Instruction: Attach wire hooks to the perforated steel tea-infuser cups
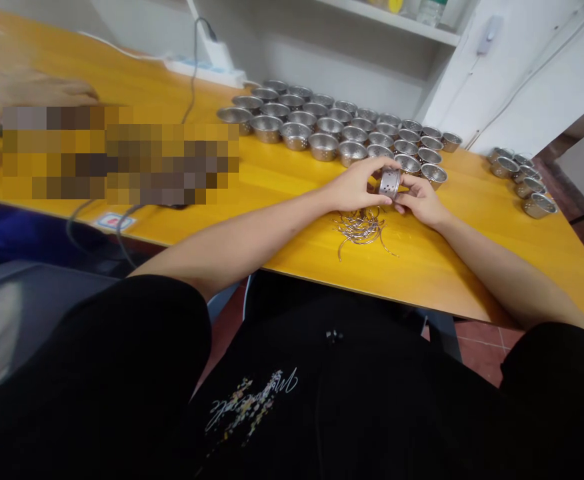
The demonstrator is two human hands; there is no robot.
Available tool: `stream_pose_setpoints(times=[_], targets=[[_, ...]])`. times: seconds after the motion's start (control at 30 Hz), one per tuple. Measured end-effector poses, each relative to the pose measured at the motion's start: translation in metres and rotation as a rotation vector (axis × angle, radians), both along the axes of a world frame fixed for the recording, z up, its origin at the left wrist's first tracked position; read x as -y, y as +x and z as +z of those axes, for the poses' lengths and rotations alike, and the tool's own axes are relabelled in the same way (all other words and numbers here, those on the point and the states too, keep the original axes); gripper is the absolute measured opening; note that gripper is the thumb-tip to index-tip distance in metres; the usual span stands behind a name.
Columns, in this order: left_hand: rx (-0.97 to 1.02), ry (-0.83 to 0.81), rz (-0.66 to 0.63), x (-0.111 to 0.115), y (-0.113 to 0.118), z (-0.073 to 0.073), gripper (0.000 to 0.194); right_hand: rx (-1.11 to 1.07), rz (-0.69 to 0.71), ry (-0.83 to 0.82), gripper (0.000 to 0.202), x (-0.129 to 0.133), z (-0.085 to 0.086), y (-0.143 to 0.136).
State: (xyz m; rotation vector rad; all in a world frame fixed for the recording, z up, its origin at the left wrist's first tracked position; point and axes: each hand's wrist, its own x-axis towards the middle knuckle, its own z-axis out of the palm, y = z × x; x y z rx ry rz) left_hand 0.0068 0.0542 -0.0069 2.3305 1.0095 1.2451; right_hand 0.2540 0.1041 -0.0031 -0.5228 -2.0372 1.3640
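Note:
Between both hands I hold a small metal cup with holes (389, 183), tipped on its side above the table. My left hand (356, 185) curls round it, fingers over the top and thumb below. From the other side, the fingers and thumb of my right hand (422, 200) close on its edge; whether they also pinch a wire is too small to tell. Just below lies a tangled pile of thin curved metal wires (361, 228). Behind the hands stand rows of similar perforated metal cups (323, 146).
A smaller group of metal cups (539, 205) stands at the right. On the left, another person's hand (47, 88) rests over the yellow table (282, 193) near a blurred-out patch. A power strip (207, 72) with cables lies at the back, below a white shelf (397, 20).

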Motion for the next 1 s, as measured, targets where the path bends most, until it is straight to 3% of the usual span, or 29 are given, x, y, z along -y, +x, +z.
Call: stream_pose_setpoints(times=[0.37,0.57,0.83,1.0], targets=[[-0.01,-0.002,-0.03,0.0,0.005,-0.001,0.077,-0.02,0.043,-0.057,0.026,-0.004,0.003,0.0],[-0.013,-0.01,-0.012,0.001,0.005,0.002,0.076,-0.028,0.062,-0.078,0.031,-0.01,-0.001,0.002],[0.037,-0.008,-0.026,0.004,0.001,0.004,0.078,-0.121,-0.247,0.06,0.053,-0.017,-0.014,-0.002],[0.031,-0.008,-0.024,0.004,0.002,0.003,0.079,-0.153,-0.33,0.082,0.053,-0.026,-0.021,-0.001]])
